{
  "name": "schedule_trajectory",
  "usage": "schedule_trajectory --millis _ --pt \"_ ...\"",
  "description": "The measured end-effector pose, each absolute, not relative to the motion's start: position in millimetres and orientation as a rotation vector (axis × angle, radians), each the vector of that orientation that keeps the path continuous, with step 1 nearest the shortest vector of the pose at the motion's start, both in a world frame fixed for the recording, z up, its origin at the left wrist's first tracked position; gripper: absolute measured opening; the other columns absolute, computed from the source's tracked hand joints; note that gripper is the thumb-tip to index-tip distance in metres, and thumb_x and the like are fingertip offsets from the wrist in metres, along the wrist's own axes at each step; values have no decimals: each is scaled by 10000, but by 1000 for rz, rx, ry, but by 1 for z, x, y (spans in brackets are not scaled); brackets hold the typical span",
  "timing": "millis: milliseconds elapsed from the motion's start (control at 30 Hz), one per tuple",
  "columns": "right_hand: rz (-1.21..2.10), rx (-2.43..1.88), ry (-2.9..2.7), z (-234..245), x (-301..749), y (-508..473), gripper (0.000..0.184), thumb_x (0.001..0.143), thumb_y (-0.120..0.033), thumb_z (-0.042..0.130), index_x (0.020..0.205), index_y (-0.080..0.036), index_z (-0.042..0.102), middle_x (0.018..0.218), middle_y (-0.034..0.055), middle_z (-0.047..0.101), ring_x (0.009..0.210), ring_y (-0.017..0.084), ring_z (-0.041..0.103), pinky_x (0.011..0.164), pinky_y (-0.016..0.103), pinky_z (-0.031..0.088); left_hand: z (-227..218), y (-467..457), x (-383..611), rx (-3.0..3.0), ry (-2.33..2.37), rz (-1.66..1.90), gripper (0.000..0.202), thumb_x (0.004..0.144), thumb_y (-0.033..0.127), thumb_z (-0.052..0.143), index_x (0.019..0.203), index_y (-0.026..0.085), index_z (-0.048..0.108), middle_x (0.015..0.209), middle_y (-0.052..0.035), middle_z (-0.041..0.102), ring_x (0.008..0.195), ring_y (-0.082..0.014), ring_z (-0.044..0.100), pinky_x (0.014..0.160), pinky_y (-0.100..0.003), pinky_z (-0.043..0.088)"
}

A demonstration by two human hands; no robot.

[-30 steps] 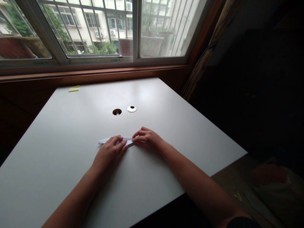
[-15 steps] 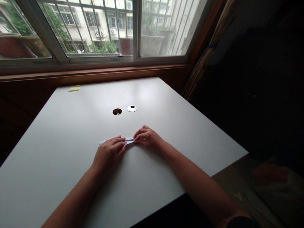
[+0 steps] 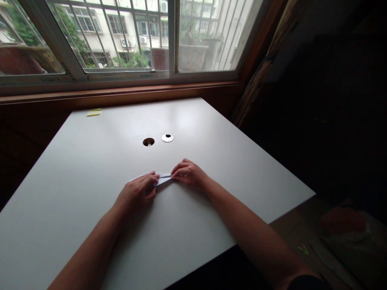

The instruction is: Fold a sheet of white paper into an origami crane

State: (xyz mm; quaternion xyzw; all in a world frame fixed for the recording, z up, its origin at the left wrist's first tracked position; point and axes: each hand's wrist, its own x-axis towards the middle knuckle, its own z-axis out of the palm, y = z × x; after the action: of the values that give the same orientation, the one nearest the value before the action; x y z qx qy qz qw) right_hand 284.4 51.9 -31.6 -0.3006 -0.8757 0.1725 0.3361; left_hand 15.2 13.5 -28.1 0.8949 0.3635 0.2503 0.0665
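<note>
A folded sheet of white paper (image 3: 163, 180), long and narrow and tapering to the right, lies between my two hands at the middle of the white table (image 3: 187, 225). My left hand (image 3: 139, 190) grips its left part, fingers over the top and the thumb at the near side. At the pointed right end, my right hand (image 3: 188, 174) pinches the paper between thumb and fingertips. A dark crease or gap runs lengthwise along the visible stretch. The fingers of my left hand cover much of the left part.
Beyond the hands are a round cable hole (image 3: 148, 142) in the tabletop and a round grommet cover (image 3: 167, 138) beside it. Yellow sticky notes (image 3: 94, 112) lie at the far left edge. A barred window (image 3: 121, 36) rises behind the table; the right side is dark.
My left hand has shifted slightly left along the paper, its thumb drawn back, so more of the near flap shows. The right hand keeps its pinch, nearly still.
</note>
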Motion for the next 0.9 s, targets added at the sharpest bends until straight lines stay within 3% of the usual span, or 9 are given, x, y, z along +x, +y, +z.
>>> schedule_trajectory --millis 233,467,900 --pt "445 -799 -2282 -32 285 52 38 837 -228 718 806 -212 735 925 57 743 830 178 593 795 331 502 -31 15 15 2649 1073 734 64 914 247 533 956 229 578 1217 -40 689 1250 -211 583 996 -393 543" --pt "393 -736 -2326 -36 284 53 93 873 -300 683 872 -227 740 967 63 727 850 179 593 837 344 490 -35 18 14 2648 1033 761 113 942 256 513 969 223 617 1215 -39 694 1263 -214 573 1028 -398 527" --pt "460 -821 -2287 -33 282 50 29 834 -197 716 809 -207 725 927 49 730 824 167 594 832 335 485 -35 18 17 2605 1142 733 169 990 297 432 1016 228 584 1214 -54 685 1242 -210 585 1007 -411 518"
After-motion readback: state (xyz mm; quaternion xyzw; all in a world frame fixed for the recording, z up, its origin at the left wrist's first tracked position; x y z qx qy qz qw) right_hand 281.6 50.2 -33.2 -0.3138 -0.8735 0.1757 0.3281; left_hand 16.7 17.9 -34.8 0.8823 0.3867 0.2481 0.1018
